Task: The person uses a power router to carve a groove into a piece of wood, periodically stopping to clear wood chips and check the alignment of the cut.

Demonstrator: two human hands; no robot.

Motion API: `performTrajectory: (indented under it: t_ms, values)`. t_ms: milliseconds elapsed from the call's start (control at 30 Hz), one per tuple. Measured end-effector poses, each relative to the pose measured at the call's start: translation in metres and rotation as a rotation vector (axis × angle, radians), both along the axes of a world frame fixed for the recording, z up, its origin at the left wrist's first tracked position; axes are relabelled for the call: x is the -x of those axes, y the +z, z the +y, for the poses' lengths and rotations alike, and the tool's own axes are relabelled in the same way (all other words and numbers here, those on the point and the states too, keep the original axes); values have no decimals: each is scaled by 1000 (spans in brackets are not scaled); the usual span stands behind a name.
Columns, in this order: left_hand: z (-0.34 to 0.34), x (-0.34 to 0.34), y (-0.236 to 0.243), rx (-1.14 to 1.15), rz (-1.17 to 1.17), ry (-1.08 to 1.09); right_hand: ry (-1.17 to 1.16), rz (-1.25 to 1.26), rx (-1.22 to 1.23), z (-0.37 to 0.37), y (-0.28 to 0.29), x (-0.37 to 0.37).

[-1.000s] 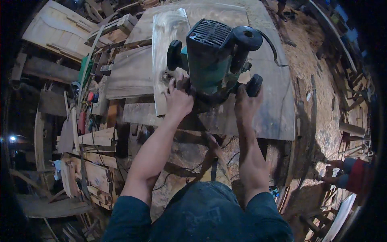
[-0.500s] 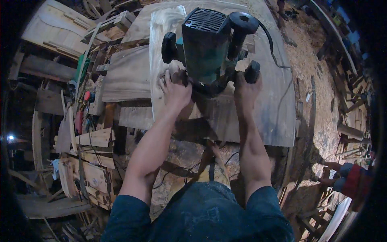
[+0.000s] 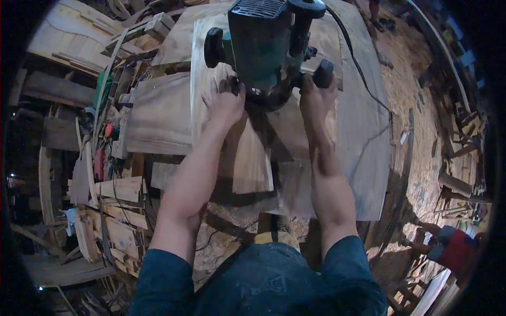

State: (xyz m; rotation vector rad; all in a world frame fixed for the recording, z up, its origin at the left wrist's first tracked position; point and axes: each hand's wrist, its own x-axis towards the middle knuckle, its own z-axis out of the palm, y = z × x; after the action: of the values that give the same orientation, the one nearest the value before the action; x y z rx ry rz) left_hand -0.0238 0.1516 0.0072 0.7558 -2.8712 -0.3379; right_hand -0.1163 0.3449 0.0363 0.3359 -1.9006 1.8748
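Note:
A large dark-green plunge router (image 3: 258,50) stands upright on flat wooden boards in front of me, its top cut off by the upper edge of the view. My left hand (image 3: 224,102) holds the left side of its base, the fingers partly spread around a dark part there. On the other side, my right hand (image 3: 317,102) is closed on the base beside a black knob (image 3: 323,72). Below the router lies a pale board (image 3: 253,163), partly in shadow, and a wider grey-brown board (image 3: 363,158) extends to the right. The cutting bit is hidden.
The black power cord (image 3: 358,63) trails off the router's right side across the board. Stacked offcuts (image 3: 124,231) and planks crowd the left. Sawdust (image 3: 427,163) covers the ground on the right, where another person in red (image 3: 458,250) is at the edge.
Both hands and the router have moved forward, away from me. More of the boards' near part now shows between my arms.

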Motion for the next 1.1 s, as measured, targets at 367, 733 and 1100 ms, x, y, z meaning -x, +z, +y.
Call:
performTrajectory:
  t_ms: [367,733,1100]
  values:
    - [47,-145,42,-75,-4,-276,-56,-269,-81,-18,-6,33]
    - [58,-220,-8,175,215,-303,40,-492,41,-17,-14,37]
    - [-10,-129,16,-20,199,-338,7,-305,87,-71,-11,113]
